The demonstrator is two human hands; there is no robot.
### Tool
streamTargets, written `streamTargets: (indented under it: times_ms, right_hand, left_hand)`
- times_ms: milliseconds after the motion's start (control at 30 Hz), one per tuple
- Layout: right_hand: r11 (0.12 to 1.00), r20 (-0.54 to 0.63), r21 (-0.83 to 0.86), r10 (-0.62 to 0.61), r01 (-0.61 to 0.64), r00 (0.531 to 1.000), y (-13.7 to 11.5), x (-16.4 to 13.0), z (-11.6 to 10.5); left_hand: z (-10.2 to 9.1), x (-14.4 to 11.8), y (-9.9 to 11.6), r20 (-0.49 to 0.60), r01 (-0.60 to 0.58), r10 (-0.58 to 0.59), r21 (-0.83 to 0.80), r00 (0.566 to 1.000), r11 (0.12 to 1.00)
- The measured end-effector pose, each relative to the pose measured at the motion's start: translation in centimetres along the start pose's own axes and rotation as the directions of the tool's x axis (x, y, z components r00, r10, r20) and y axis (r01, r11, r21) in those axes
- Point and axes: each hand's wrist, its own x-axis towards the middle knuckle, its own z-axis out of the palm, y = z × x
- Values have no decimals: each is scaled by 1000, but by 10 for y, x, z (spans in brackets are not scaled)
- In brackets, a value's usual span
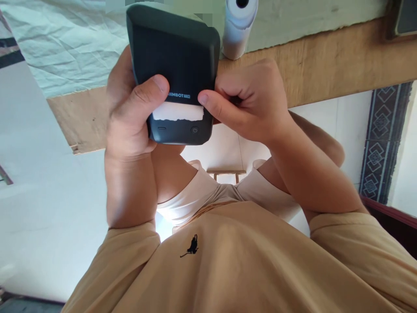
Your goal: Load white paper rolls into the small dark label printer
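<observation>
From 10 to 2 o'clock, the near edge of the surface [325,58] ran across the view as a bare wood strip, with pale green cloth [74,48] covering the part behind it. Surface's left end stopped around 10 o'clock; pale floor [58,191] stretched from there down to 8. Tighter at 12 to 1: a white paper roll [235,41] stood on end close to the cloth's edge, just beside the device, narrow gap between. Dark object [405,19] sat at 2, cut off by the frame. Patterned floor band [375,152] at 3. Wearer's tan shirt [234,261] filled 6, with the light shorts [195,191] just above it.

Left hand [128,108], 10 to 11 o'clock: closed around the device's left side, thumb flat on the front face, fingers hidden behind. Right hand [256,102], about 1: fingers curled in at the device's right side, thumb extended, tip over the front by the slot's right end. Pinching or only resting, could not tell.

Black printer [174,61] was at 11, face up to the camera, overlapping the near edge in view. Logo [178,95] partly under the left thumb. White paper strip [178,113] showed below it, lower edge ragged. Power button [194,130] at lower right, short dash mark [162,128] at lower left.
</observation>
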Motion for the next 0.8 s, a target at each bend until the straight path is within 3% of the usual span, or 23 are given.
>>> streamTargets:
  times_ms: [133, 333, 467, 800]
  right_hand:
    - [1000, 4, -13, 7, -7, 1000, -1, 0, 0]
    - [999, 5, 41, 34, -34, 999, -1, 0, -1]
    - [997, -24, 56, 58, -56, 998, -2, -1, 0]
    - [965, -203, 260, 21, 33, 979, -2, 0, 8]
  left_hand:
    - [-1, 1, -3, 107, -28, 28, -5, 994, 1000]
    - [25, -11, -5, -167, -94, 94, 6, 981, 996]
    - [36, -16, 1, -197, -89, 89, 13, 976, 996]
    - [29, -32, 9, -269, 13, -13, -5, 963, 1000]
